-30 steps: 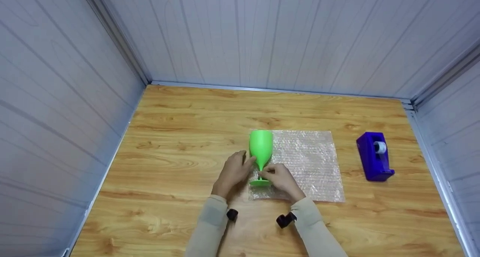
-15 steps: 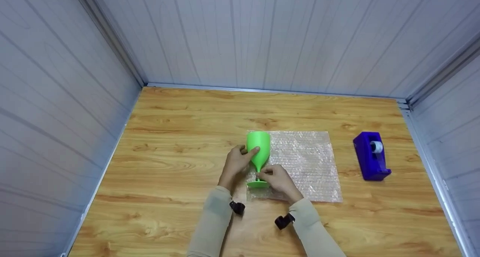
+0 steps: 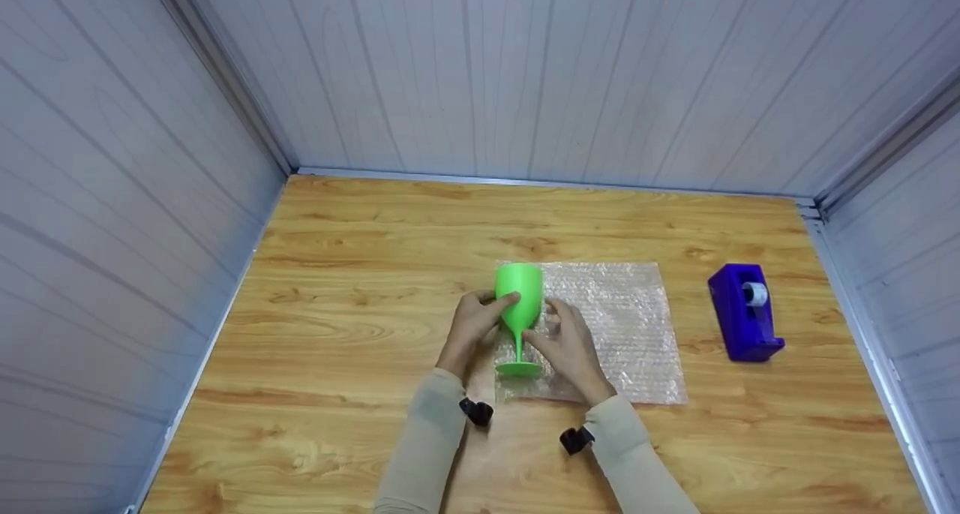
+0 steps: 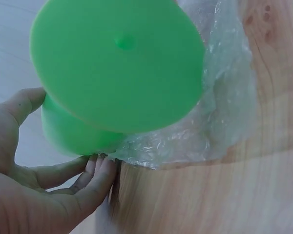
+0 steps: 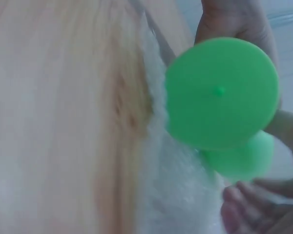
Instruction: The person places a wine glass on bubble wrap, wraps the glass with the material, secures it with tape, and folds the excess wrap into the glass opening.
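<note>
A bright green plastic goblet [image 3: 523,281] lies on its side over the left edge of a sheet of bubble wrap [image 3: 615,334], bowl away from me and foot towards me. My left hand [image 3: 469,326] holds the bowl from the left, thumb on top. In the left wrist view its fingers [image 4: 95,183] reach under the bowl by the bubble wrap's edge. My right hand [image 3: 571,349] is at the goblet's right side, fingers spread, thumb tip near the stem and fingertips beside the bowl. The round foot [image 5: 219,92] covers much of the goblet in the right wrist view.
A blue tape dispenser [image 3: 739,315] with a roll of clear tape stands to the right of the bubble wrap. The wooden tabletop [image 3: 360,274] is bounded by pale panel walls [image 3: 510,79] at the back and both sides.
My left hand has moved forward, bringing its thumb onto the bowl. My right hand has let go of the stem and shifted up alongside the bowl. The goblet has stayed about in place.
</note>
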`<state>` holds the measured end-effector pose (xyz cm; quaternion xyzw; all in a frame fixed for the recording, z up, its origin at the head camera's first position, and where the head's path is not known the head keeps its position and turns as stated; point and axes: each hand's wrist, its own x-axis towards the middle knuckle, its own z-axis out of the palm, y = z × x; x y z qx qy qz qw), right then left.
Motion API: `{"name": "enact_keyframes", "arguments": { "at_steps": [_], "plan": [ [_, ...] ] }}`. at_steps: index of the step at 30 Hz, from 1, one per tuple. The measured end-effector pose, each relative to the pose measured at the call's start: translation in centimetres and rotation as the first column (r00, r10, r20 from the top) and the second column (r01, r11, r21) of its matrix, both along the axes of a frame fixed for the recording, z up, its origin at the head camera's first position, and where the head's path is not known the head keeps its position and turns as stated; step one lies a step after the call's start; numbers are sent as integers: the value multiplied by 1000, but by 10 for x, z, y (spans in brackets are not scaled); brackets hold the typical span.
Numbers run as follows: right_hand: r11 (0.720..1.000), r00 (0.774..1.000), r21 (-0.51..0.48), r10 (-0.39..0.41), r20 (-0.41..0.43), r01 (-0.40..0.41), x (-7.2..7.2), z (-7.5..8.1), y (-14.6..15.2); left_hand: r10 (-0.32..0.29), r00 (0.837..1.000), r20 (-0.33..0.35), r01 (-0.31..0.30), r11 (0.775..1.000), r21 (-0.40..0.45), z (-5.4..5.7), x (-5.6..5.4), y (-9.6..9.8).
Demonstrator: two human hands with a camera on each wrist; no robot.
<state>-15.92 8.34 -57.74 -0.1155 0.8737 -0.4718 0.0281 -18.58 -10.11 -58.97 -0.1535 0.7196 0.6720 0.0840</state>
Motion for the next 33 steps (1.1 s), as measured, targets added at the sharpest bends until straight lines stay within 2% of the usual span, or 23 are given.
{"name": "enact_keyframes", "arguments": {
  "at_steps": [3,7,13,17,21,27,33],
  "plan": [
    [997,985,16,79,-154,-78,-6,5,2,-6,1000,-8,6,999,-34,1,0,2],
    [985,957,89,168,-237,-151,-13,8,6,-13,1000,-7,13,1000,-23,2,0,5],
    [957,940,216,242,-239,-191,-18,10,13,-30,999,-31,26,993,-119,6,1,9],
    [947,935,262,254,-245,-189,-21,13,16,-39,998,-47,29,981,-191,9,1,11],
    [951,938,249,243,-246,-181,-23,13,19,-45,996,-72,29,979,-204,11,2,12],
    [969,954,173,210,-216,-175,-24,11,24,-37,996,-84,21,984,-179,15,1,13],
    [977,949,129,198,-243,-171,-23,6,28,-54,994,-90,35,980,-198,18,-1,15]
  ]
}}
